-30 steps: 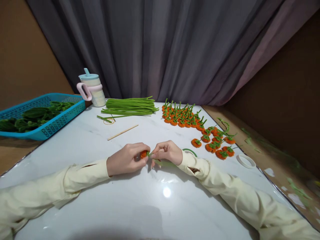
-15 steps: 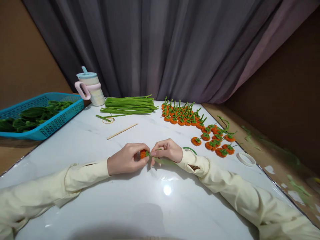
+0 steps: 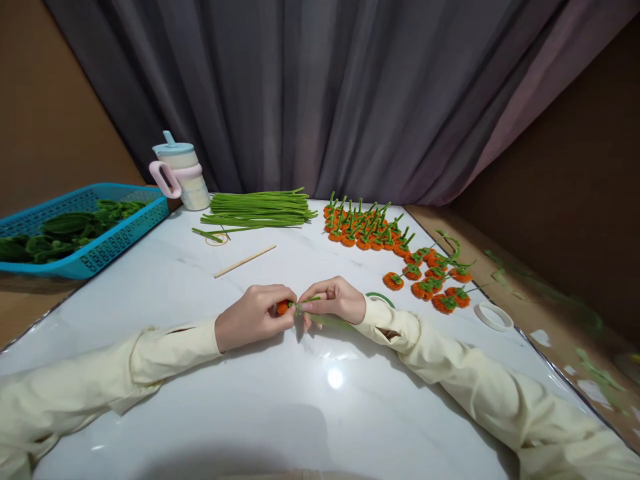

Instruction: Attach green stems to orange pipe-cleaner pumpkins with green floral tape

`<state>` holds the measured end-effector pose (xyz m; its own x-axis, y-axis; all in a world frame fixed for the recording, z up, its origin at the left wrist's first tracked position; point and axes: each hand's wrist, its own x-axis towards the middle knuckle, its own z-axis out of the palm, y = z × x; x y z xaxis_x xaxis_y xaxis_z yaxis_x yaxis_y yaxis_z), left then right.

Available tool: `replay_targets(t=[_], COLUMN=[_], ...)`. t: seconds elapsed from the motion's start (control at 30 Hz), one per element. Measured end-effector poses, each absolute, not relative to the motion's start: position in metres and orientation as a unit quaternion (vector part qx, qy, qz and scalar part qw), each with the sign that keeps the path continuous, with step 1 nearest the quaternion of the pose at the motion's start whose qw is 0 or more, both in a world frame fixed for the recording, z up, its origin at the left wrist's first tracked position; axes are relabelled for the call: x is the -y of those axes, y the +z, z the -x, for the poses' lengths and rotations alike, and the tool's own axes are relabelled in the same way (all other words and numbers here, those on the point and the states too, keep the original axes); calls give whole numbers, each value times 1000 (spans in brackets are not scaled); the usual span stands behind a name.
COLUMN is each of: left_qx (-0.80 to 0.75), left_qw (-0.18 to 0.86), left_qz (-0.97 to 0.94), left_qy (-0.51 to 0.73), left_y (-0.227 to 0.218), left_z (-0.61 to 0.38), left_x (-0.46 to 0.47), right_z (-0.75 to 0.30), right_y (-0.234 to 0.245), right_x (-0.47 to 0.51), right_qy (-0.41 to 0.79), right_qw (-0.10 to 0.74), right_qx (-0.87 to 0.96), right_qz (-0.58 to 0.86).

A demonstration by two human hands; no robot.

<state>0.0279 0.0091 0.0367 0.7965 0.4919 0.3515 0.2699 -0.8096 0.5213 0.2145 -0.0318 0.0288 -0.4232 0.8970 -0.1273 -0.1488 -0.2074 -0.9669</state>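
An orange piece (image 3: 283, 307) with a green top is held just above the near half of the white table (image 3: 280, 393), partly hidden by fingers. The left hand (image 3: 256, 312) pinches it between thumb and fingers. The right hand (image 3: 341, 301), just beside, has its thumb and index finger pressed together at the green end; exactly what they grip is too small to tell. A pale green strip (image 3: 330, 323) trails under the right hand, near a green ring (image 3: 381, 299) by the wrist. Beyond it lie loose orange pieces (image 3: 423, 289), a white ring (image 3: 493, 317) and an upright-stemmed orange cluster (image 3: 364, 230). Farther left are a thin stick (image 3: 245, 261), green stems (image 3: 260, 209), a lidded cup (image 3: 194, 192) and a blue basket (image 3: 93, 262) holding green leaves (image 3: 70, 227).
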Motion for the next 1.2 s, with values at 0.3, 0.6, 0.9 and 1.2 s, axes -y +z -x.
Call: replay_targets(t=[0.3, 0.6, 0.9, 1.2], left_qx=[-133, -97, -90, -117], left_qw=[269, 469, 500, 577], left_qz=[-931, -868, -846, -791], left_qy=[210, 131, 162, 169], left_y=[39, 33, 27, 24], left_z=[-23, -19, -19, -19], left_x=[-16, -30, -31, -29], right_z=[-215, -221, -220, -217], right_y=[30, 33, 34, 33], right_x=[29, 29, 30, 33], right_qy=[723, 721, 748, 735], right_qw=[348, 325, 288, 307], right_qx=[468, 491, 484, 494], right_qz=[370, 365, 351, 349])
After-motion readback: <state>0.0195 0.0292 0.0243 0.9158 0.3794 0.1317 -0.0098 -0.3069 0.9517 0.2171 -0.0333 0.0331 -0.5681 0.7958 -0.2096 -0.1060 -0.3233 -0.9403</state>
